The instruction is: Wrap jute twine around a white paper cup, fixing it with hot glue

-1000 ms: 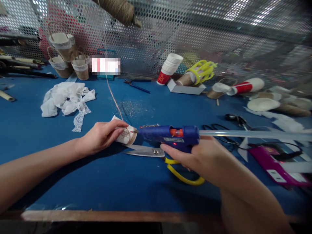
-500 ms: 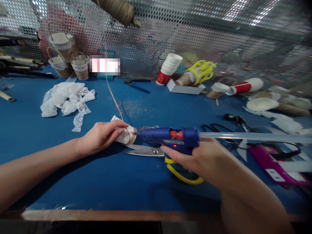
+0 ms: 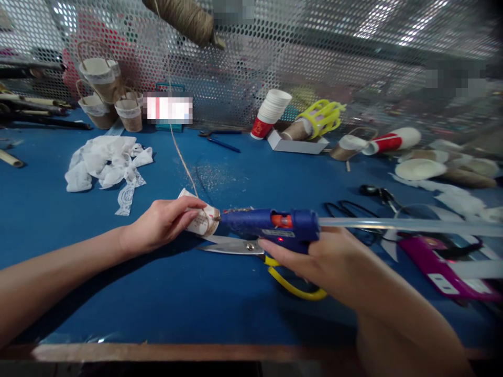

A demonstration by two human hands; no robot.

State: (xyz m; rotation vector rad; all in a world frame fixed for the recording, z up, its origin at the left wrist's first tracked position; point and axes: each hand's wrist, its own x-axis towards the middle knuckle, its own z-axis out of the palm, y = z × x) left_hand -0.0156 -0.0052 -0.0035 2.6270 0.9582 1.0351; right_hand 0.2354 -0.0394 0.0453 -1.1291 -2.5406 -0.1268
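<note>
My left hand (image 3: 168,222) is closed around a white paper cup (image 3: 201,226) lying tilted on its side. Twine (image 3: 183,163) comes down to the cup from a spool (image 3: 183,20) above. Brown twine is wrapped at the cup's right end. My right hand (image 3: 314,256) grips a blue hot glue gun (image 3: 271,225) with a lit red light and a long clear glue stick (image 3: 373,223) in its back. The gun's nozzle is at the twine-wrapped end of the cup. Below the gun lie scissors (image 3: 236,245) with yellow handles, partly hidden by my right hand.
White lace (image 3: 104,159) is heaped at left, before several twine-covered cup baskets (image 3: 100,78). Blue pliers (image 3: 222,142), stacked paper cups (image 3: 271,112) and a white box (image 3: 297,143) stand at the back. A purple power strip (image 3: 428,267) and black cables lie right.
The whole view has shifted slightly. Both hands, the cup and the glue gun keep nearly the same places, with the nozzle still at the cup's wrapped end.
</note>
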